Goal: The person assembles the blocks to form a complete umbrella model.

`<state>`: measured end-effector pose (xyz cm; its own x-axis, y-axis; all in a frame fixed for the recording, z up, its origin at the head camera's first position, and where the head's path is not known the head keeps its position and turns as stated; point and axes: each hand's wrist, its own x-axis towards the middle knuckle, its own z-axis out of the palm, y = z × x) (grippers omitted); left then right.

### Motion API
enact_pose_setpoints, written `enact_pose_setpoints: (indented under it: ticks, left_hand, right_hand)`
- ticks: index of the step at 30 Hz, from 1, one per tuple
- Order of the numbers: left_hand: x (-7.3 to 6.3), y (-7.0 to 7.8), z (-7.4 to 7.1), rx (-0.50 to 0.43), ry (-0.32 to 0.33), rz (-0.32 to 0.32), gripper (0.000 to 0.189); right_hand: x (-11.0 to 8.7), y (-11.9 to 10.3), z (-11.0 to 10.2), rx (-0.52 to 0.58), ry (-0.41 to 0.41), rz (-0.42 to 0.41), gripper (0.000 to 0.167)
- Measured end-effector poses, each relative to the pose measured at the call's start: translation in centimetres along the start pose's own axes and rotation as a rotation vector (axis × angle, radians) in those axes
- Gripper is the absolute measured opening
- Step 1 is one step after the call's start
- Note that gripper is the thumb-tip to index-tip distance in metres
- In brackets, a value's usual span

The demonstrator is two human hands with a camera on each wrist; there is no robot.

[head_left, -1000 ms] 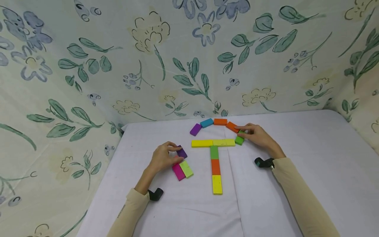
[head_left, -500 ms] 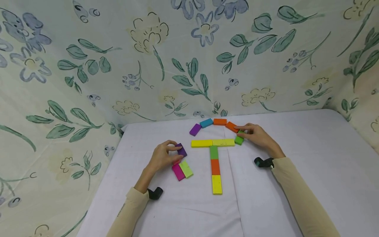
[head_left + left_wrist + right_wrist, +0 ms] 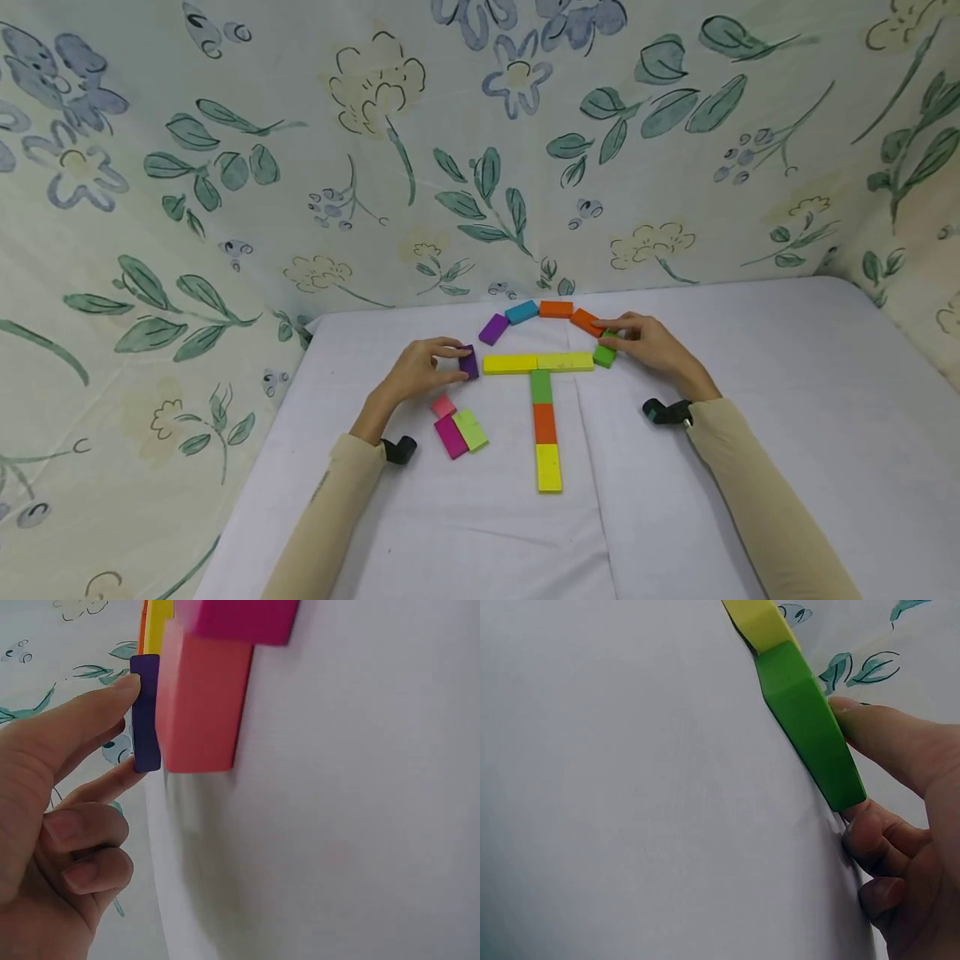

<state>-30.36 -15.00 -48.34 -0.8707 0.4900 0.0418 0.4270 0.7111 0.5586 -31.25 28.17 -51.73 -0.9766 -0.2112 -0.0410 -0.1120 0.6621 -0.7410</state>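
My left hand (image 3: 417, 369) pinches a dark purple block (image 3: 468, 365) between thumb and fingertips, just left of the yellow row. The left wrist view shows this block (image 3: 147, 712) edge-on. At the far right, my right hand (image 3: 656, 344) holds a green block (image 3: 604, 356) with thumb and finger; it lies at the right end of an arc. That arc continues through orange blocks (image 3: 556, 309), a blue block (image 3: 522, 312) and a purple block (image 3: 493, 329). Two yellow blocks (image 3: 510, 364) form a row below the arc, the right one meeting the green block.
Under the yellow row runs a column: a green block (image 3: 541, 387), an orange block (image 3: 544, 423) and a yellow block (image 3: 548, 467). Left of it lie a pink block (image 3: 444, 406), a magenta block (image 3: 451, 437) and a lime block (image 3: 471, 430). Floral cloth (image 3: 480, 167) hangs behind the white table.
My left hand has carried the dark purple block away from the pink one, up and slightly right, turning it more upright. The right hand stays at the green block.
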Motion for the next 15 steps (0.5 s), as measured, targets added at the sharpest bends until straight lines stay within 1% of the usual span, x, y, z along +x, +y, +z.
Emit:
enact_pose_setpoints:
  ticks: [4,10,15]
  left_hand:
    - [0.7,-0.1,0.1,-0.008,-0.025,-0.014,0.044]
    - [1.4,0.0,0.2,-0.015,-0.014,-0.054,0.046]
    - [1.7,-0.2,0.3,-0.021,-0.025,-0.068,0.047]
  right_hand:
    - [0.0,0.0,0.1,-0.001,0.004,-0.001,0.045]
    - [-0.1,-0.1,0.0,0.01,-0.002,0.0,0.044]
    - [-0.2,-0.1,0.0,0.006,-0.006,0.007,0.045]
